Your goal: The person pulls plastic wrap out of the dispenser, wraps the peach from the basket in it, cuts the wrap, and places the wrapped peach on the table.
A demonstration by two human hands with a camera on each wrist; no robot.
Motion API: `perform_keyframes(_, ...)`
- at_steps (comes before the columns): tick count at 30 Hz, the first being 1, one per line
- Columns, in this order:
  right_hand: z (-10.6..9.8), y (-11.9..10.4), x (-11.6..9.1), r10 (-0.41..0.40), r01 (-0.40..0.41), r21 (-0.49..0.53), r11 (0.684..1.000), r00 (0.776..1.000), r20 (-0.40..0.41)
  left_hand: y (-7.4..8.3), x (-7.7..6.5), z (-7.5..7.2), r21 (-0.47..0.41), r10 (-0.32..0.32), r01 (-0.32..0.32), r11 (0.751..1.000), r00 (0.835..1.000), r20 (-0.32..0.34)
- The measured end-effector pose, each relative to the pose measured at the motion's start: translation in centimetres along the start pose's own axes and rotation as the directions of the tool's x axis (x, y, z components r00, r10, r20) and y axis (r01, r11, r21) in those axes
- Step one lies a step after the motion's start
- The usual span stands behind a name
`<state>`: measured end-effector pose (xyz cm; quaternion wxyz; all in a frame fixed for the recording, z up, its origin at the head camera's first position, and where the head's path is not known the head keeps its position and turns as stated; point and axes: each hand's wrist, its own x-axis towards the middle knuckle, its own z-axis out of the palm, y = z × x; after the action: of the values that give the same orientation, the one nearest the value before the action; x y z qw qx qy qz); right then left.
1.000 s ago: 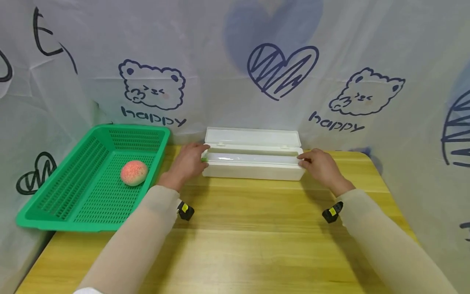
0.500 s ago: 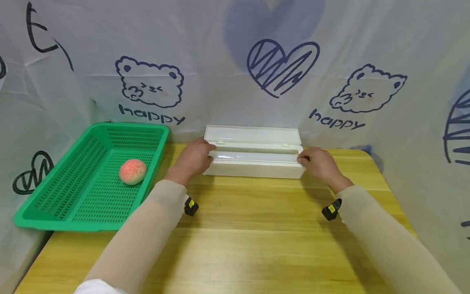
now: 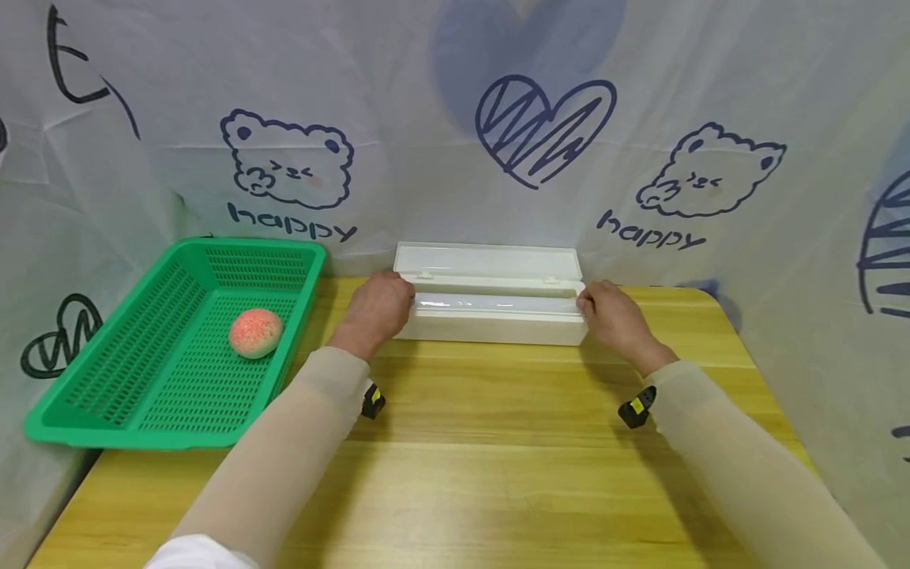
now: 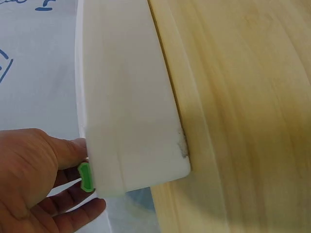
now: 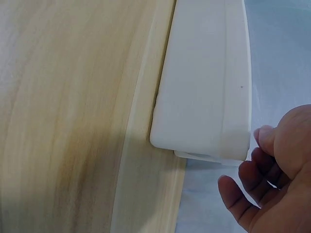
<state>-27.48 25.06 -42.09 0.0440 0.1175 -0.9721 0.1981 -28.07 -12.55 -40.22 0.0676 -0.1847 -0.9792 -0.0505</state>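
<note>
A long white cling film dispenser (image 3: 490,329) lies at the table's back edge, its hinged lid (image 3: 490,259) raised against the cloth. A glossy strip of clear film (image 3: 494,302) runs across its top between both hands. At the left end, my left hand (image 3: 379,310) has its thumb and curled fingers on the film's edge. The left wrist view shows a green slide cutter (image 4: 86,176) beside those fingers. My right hand (image 3: 611,316) pinches at the film's right end, thumb close to the index finger (image 5: 257,162). The pinched film is mostly hidden by the fingers.
A green mesh basket (image 3: 178,431) stands on the left, overhanging the table's side, with a pink, speckled peach-like ball (image 3: 256,333) inside. Behind the wooden table (image 3: 498,474) hangs a white cloth (image 3: 426,158) printed with bears and hearts.
My left hand has shifted right over the dispenser's left end, covering the green piece and curling its fingers. My right hand stays at the right end, its fingers drawn closer together.
</note>
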Motion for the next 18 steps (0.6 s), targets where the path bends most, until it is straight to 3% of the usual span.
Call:
perform_keyframes(10, 0.31, -0.24, 0.29, 0.055, -0.053, 0.049, 0.997, 0.997, -0.045, -0.33, 0.01, 0.49, -0.038, -0.018, 0.015, 0.999, 0.997, -0.079)
perform_keyframes(18, 0.61, -0.67, 0.56, 0.14, -0.119, 0.18, 0.976, 0.984, -0.108, -0.12, -0.17, 0.05, -0.104, -0.097, 0.092, 0.99, 0.994, -0.045)
